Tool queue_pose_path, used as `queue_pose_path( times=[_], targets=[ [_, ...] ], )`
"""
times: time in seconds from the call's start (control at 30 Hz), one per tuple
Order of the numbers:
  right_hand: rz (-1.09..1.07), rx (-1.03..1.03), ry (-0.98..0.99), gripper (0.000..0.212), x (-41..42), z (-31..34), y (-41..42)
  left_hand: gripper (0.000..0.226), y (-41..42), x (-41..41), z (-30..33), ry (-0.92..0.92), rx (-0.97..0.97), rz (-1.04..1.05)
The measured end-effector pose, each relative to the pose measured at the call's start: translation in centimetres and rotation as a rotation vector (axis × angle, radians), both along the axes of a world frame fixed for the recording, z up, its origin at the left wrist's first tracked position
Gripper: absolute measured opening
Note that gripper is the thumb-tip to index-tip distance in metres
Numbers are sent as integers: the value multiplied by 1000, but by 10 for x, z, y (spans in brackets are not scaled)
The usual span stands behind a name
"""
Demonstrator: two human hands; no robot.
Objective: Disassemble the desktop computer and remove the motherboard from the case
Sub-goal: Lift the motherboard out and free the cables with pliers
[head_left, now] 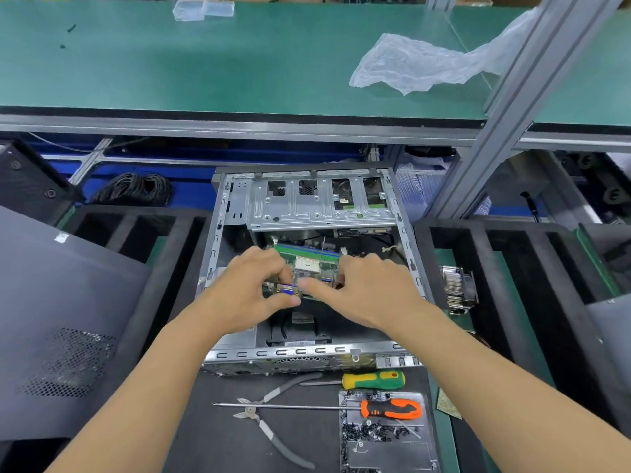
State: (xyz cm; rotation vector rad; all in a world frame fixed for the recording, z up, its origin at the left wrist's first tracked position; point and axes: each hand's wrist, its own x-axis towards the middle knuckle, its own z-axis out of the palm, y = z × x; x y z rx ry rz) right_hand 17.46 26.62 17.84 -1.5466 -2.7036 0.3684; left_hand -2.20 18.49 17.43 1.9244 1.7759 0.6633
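Side panel (65, 302): off the case, lying flat at far left on black foam; a sign teardown is well along.
Left hand (254, 288): inside the case (218, 233), grip clenched on the near-left edge of the motherboard (307, 257), thumb under the blue VGA port (286, 290).
Motherboard: still in the case, mid-chassis, below the drive cage (317, 203); near edge looks lifted, though hands cover too much to be sure.
Step in hand: lift-out, by my read. Both hands on the board's I/O edge, tools set down.
Right hand (367, 288): grip grasping the near-right edge, index finger laid across the ports.
Next move: prob. tilt the near edge up, slide the board toward the person & clear the cage w/o snagging cables or flexing the PCB.
Tools: pliers (273, 421), green-yellow screwdriver (372, 380), orange screwdriver (392, 408) on the table in front; screws heaped on a metal tray (420, 452).
Heatsink (457, 290): out of the case, resting at right.
Hidden: board's near edge & mounting points under the hands; far edge shaded beneath the cage; any cable still attached can't be made out.
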Motion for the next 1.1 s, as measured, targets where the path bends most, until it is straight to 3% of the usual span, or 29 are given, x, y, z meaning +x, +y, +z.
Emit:
queue_pose_path(
  times=[0.27, 0.63, 0.87, 1.1],
  targets=[
    [-89, -21, -24, 58, -6, 2, -8, 21, -9, 6, 11, -49, 11, 4],
    [-50, -172, 48, 54, 2, 27, -22, 16, -21, 3, 37, -84, 39, 21],
    [-69, -294, 41, 52, 5, 42, -12, 20, -19, 13, 37, -122, 185, 125],
    [12, -114, 41, 40, 14, 45, -24, 28, -26, 27, 31, -152, 308, 156]
  ],
)
